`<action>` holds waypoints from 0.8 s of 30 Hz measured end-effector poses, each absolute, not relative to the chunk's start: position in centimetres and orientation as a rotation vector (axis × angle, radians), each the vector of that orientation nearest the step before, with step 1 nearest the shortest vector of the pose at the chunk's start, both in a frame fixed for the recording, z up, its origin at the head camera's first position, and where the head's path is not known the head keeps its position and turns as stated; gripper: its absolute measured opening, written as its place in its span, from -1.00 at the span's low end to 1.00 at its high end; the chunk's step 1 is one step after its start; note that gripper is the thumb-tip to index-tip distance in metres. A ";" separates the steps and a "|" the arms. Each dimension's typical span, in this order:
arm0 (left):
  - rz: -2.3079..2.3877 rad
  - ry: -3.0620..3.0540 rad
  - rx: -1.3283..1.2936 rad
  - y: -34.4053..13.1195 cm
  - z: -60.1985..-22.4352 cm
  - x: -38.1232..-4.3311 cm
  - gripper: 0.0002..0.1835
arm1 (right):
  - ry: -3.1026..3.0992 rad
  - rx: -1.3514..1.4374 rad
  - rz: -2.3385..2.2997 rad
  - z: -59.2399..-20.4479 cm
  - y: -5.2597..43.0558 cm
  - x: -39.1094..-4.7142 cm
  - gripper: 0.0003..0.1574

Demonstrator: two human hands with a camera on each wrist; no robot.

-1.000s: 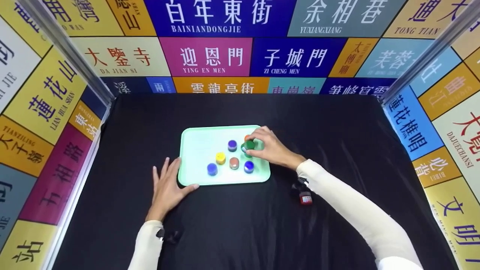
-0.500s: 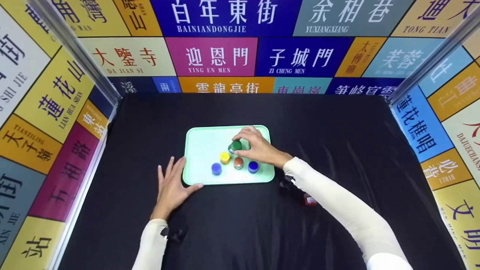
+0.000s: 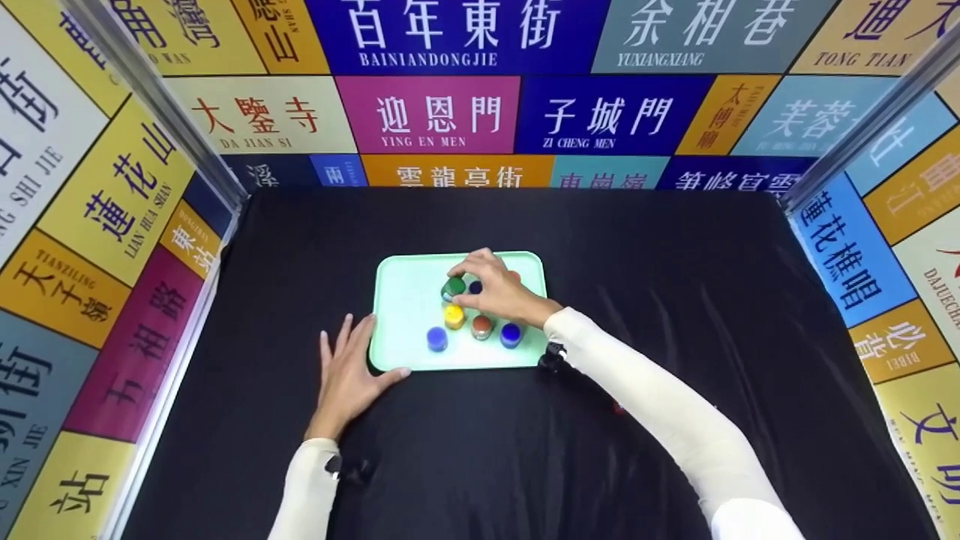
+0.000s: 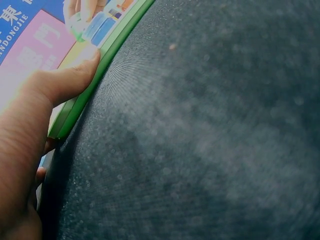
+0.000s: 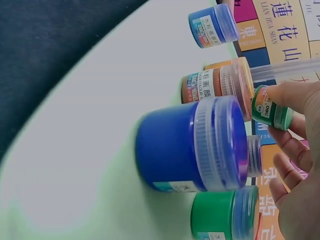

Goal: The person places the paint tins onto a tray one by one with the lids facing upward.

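Observation:
My right hand (image 3: 491,289) pinches a small dark green paint jar (image 3: 454,289) between thumb and fingers, over the pale green tray (image 3: 405,281). In the right wrist view that jar (image 5: 270,107) is tilted, its label facing the camera. Just in front of it in the head view is a yellow jar (image 3: 454,316). A dark-lidded jar (image 3: 476,287) is partly covered by my fingers. My left hand (image 3: 351,375) rests at the tray's left front corner with fingers spread, the thumb (image 4: 75,82) along the rim.
Along the tray's front stand a light blue-lidded jar (image 3: 437,339), a brown jar (image 3: 481,327) and a dark blue jar (image 3: 511,335). An orange lid (image 3: 514,277) shows behind my right hand. A red item (image 3: 618,407) on the black cloth is mostly hidden by the right sleeve.
My right hand has carried the green jar leftward across the tray, past the dark-lidded jar. The left hand stays at the tray's corner. The head view has shifted slightly.

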State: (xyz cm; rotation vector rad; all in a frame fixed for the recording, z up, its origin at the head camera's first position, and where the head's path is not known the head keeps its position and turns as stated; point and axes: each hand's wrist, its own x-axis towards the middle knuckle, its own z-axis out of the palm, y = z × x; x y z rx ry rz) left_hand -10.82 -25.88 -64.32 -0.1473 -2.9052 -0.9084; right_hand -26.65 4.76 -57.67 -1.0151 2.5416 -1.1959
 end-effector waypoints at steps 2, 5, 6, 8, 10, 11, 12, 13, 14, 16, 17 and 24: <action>-0.911 -2.911 -0.144 -25.8 -64.2 -10.9 0.29 | 2.531 -1.022 -1.187 -57.7 4.5 -26.9 -0.44; -0.916 -2.914 -0.143 -25.8 -64.0 -10.8 0.29 | 2.523 -1.025 -1.167 -57.8 4.2 -27.2 -0.44; -0.917 -2.916 -0.144 -25.7 -64.0 -10.9 0.28 | 2.521 -1.020 -1.160 -57.8 4.1 -27.2 -0.44; -0.917 -2.920 -0.145 -25.7 -64.0 -10.8 0.29 | 2.520 -1.008 -1.150 -57.9 3.9 -27.4 -0.44; -0.915 -2.924 -0.145 -25.7 -64.0 -10.8 0.29 | 2.520 -1.006 -1.138 -57.9 3.6 -27.5 -0.44; -0.913 -2.925 -0.144 -25.7 -64.1 -10.8 0.29 | 2.521 -1.009 -1.129 -58.0 3.5 -27.6 -0.44; -0.911 -2.926 -0.143 -25.7 -64.1 -10.8 0.29 | 2.525 -1.016 -1.118 -58.0 3.4 -27.6 -0.44; -0.910 -2.925 -0.142 -25.7 -64.1 -10.8 0.29 | 2.529 -1.024 -1.109 -58.1 3.3 -27.7 -0.45; -0.907 -2.925 -0.142 -25.7 -64.1 -10.8 0.30 | 2.530 -1.029 -1.102 -58.1 3.2 -27.7 -0.45; -0.905 -2.924 -0.141 -25.8 -64.1 -10.8 0.30 | 2.536 -1.035 -1.086 -58.3 3.0 -27.8 -0.45; -0.903 -2.923 -0.141 -25.8 -64.1 -10.8 0.30 | 2.539 -1.036 -1.082 -58.4 2.9 -27.9 -0.45; -0.896 -2.931 -0.131 -25.9 -64.1 -10.8 0.30 | 2.534 -1.051 -1.085 -58.4 2.8 -27.9 -0.44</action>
